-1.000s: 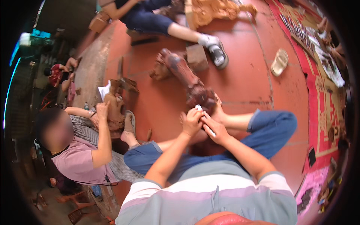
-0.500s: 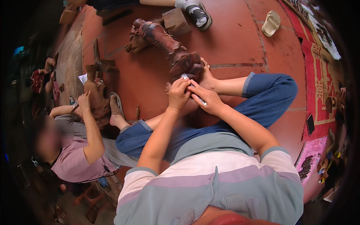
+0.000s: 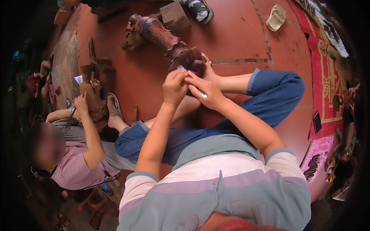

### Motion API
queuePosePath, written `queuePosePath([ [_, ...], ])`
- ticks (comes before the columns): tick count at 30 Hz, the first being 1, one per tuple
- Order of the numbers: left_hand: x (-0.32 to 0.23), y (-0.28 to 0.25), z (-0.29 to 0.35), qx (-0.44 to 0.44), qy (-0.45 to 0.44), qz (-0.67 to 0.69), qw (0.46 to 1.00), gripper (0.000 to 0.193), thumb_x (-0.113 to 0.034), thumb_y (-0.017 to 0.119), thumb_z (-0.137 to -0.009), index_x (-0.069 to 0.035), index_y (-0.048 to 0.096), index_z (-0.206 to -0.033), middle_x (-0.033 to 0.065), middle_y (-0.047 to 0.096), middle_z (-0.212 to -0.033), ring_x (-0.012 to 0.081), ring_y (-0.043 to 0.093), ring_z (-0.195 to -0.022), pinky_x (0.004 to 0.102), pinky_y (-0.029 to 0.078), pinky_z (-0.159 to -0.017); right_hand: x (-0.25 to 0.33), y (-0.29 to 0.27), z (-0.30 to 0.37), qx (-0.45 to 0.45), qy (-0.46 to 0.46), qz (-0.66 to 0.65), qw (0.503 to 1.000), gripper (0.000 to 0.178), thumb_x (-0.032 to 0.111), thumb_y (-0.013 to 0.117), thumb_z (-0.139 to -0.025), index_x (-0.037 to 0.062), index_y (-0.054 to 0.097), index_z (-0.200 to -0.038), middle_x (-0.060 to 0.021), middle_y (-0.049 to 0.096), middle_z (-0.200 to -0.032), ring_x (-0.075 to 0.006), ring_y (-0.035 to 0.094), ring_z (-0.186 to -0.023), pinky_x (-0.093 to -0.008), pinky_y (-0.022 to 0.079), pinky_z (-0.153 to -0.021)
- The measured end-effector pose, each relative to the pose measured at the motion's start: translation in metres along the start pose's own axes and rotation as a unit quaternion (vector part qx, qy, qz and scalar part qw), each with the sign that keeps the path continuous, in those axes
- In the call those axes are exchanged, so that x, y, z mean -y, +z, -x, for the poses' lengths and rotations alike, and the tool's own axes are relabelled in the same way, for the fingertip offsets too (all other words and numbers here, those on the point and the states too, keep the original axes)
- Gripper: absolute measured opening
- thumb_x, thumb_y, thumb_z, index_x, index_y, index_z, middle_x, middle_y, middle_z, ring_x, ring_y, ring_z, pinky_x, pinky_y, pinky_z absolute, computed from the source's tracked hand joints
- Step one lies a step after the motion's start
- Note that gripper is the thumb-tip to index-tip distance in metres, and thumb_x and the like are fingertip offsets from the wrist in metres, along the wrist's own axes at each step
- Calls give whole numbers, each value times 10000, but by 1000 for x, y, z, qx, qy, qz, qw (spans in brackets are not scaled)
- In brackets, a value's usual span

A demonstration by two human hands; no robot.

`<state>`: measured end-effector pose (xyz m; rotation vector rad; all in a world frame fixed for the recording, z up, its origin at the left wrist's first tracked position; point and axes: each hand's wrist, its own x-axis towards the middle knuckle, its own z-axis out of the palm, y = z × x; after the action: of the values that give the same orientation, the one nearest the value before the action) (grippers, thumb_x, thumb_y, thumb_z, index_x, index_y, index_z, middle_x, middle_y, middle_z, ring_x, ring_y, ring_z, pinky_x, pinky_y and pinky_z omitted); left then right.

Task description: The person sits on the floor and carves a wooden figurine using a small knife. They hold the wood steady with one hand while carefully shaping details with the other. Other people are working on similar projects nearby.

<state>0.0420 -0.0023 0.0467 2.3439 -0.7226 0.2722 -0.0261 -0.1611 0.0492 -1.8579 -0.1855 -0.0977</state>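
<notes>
A reddish-brown carved wooden figure (image 3: 156, 35) lies slanting on the floor, its lobed base toward me and beside my bare foot (image 3: 211, 73). At that base, my left hand (image 3: 174, 87) is closed in a pinch round a pale flat tip. Pressed close against it, my right hand (image 3: 209, 91) is wrapped round a slim tool (image 3: 202, 93) with a silvery-white butt end. The pale tip seems to belong to this same tool; the fingers hide its middle. I cannot make out whether the tip touches the wood.
A wooden block (image 3: 175, 17) stands beside the figure. To the left, a co-worker in a pink shirt (image 3: 75, 165) sits with another wooden carving (image 3: 92, 90). A beige sandal (image 3: 276, 18), a red patterned mat (image 3: 325, 84) and a black phone (image 3: 317, 122) lie to the right.
Both hands and the tool appear slightly higher and further left. The figure and surroundings shift in much the same way, so the view itself has turned a little. The grips look unchanged.
</notes>
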Motion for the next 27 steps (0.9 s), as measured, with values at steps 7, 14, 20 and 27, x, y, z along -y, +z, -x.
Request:
queuePosePath([
  [7,6,5,6,32,44,-33,998,242,-61,752,-693,-93,698,-926,60,712,-1026,280,653,-1027,378,534,-887,-10,13,16,-19,23,-22,999,355,164,569,-941,63,595,-1280,-243,492,-1402,-361,569,-1200,-382,479,-964],
  [14,-7,-10,-19,22,44,-12,999,215,-53,740,-713,-80,706,-924,73,709,-980,287,666,-958,371,551,-833,2,-1,-1,-33,6,-37,999,352,186,572,-949,53,601,-1274,-256,507,-1382,-363,558,-1222,-381,465,-984],
  [20,4,3,3,57,33,-36,997,232,-85,764,-689,-99,712,-915,50,716,-1020,271,652,-1009,370,534,-876,-13,13,22,-21,45,-77,996,345,174,551,-961,37,599,-1274,-264,498,-1391,-338,535,-1266,-364,453,-1005],
  [27,-4,-12,-21,49,37,-36,997,230,-80,758,-698,-119,723,-921,38,719,-987,269,679,-921,365,559,-805,-5,2,-6,-28,28,-82,996,334,180,551,-961,35,617,-1254,-271,525,-1354,-346,554,-1244,-359,455,-1003],
])
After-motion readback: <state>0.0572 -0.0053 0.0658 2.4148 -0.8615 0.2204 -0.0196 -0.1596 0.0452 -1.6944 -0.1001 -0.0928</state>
